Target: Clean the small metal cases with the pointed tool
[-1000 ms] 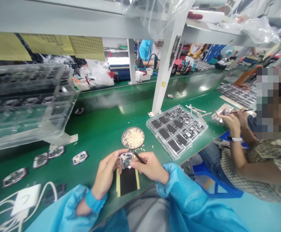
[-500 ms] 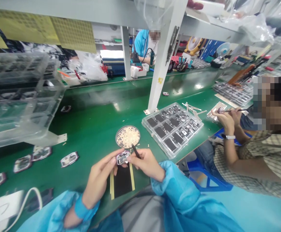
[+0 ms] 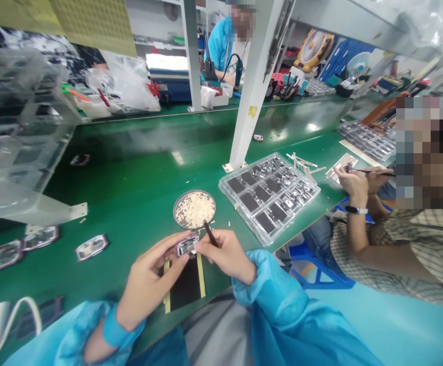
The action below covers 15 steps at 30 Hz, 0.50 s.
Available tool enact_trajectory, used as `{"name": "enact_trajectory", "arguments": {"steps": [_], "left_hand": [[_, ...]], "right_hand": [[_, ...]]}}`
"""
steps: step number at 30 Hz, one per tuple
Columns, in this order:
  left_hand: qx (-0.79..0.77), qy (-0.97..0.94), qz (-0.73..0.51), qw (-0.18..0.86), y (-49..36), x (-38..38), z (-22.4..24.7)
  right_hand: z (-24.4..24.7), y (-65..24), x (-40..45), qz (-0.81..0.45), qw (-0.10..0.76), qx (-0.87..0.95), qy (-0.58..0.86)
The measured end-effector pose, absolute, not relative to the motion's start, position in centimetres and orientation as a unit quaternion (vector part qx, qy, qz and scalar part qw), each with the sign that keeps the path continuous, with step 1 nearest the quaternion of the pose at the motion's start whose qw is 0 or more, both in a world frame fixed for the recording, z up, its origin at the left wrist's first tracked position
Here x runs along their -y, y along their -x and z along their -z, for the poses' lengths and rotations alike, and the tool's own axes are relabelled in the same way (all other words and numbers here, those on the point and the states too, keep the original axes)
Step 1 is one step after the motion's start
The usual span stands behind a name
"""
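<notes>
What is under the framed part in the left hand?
Below the framed part, a black pad with yellow edge strips lies on the green table. Its far end is hidden by the left hand and right hand.

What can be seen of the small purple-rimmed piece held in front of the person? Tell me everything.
The purple-rimmed piece is small, with rounded corners and a silvery, glossy inner face that looks partly metallic; finer parts are too small to read. It is tilted, inner face toward the camera. The left grip pinches it, while the right grip, holding a black stick-like tool, meets its right edge as seen. It appears near the far end of the black mat.
</notes>
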State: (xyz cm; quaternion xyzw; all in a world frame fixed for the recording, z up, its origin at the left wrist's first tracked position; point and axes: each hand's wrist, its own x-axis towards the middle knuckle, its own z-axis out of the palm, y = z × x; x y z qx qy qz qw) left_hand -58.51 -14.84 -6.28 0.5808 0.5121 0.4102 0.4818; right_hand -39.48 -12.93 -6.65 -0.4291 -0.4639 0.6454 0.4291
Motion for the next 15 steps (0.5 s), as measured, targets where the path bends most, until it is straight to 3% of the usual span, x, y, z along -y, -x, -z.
{"name": "enact_trajectory", "arguments": {"steps": [11,15], "left_hand": [[-0.543,-0.647,-0.379,0.378,58.76,14.84,6.28],[-0.553,-0.554,-0.393,0.483,58.62,14.78,5.76]], "right_hand": [[6.71,39.59,12.9,-0.633,0.429,0.476,0.434],[6.68,39.88,13.01,-0.607,0.468,0.454,0.454]]}}
